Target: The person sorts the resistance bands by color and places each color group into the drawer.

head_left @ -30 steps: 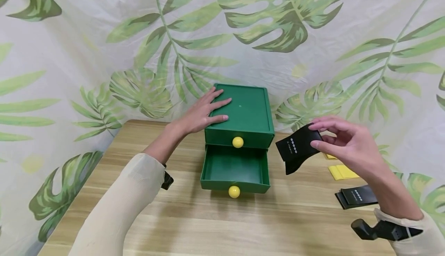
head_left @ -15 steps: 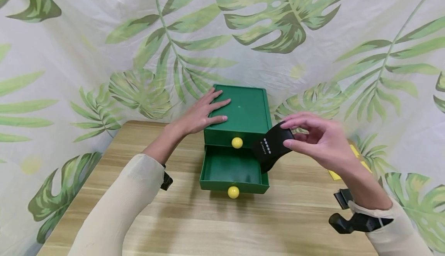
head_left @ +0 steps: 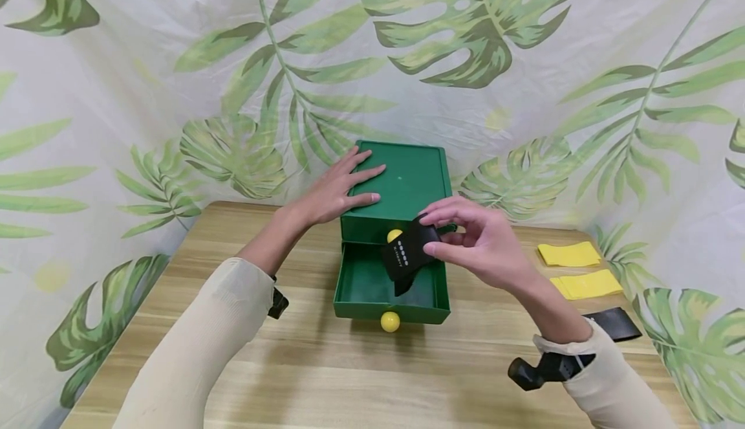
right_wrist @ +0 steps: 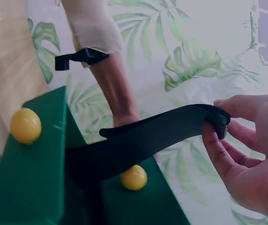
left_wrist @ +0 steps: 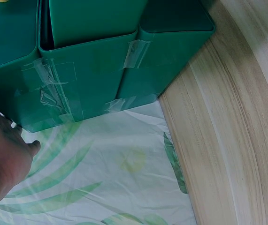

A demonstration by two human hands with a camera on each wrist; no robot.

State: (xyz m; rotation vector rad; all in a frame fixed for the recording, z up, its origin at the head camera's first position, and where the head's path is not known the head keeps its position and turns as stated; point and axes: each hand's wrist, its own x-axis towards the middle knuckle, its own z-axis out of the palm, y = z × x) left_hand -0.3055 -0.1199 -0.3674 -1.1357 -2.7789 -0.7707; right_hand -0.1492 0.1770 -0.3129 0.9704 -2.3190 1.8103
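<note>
My right hand [head_left: 474, 238] pinches one folded end of a black resistance band [head_left: 407, 254], printed "X-Heavy" with a row of pale dots. The band's free end hangs over the pulled-out lower drawer [head_left: 361, 310] of a green two-drawer box [head_left: 407, 183]. In the right wrist view, the loop of the resistance band [right_wrist: 138, 140] stretches from thumb and fingers toward the drawer, past the yellow upper knob [right_wrist: 134, 177]. Fingers spread, my left hand [head_left: 332, 193] rests on the left part of the box top. The left wrist view shows the taped side of the box [left_wrist: 91, 79].
At the table's right lie two folded yellow bands [head_left: 570, 254] and another black band [head_left: 617, 323], partly behind my right forearm. A leaf-patterned cloth [head_left: 326, 41] hangs behind the wooden table [head_left: 326, 377]. The lower drawer's yellow knob [head_left: 390, 321] sticks out in front.
My right hand has carried the black resistance band leftward from the box's right side to above the lower drawer. The left hand has stayed on the box top.
</note>
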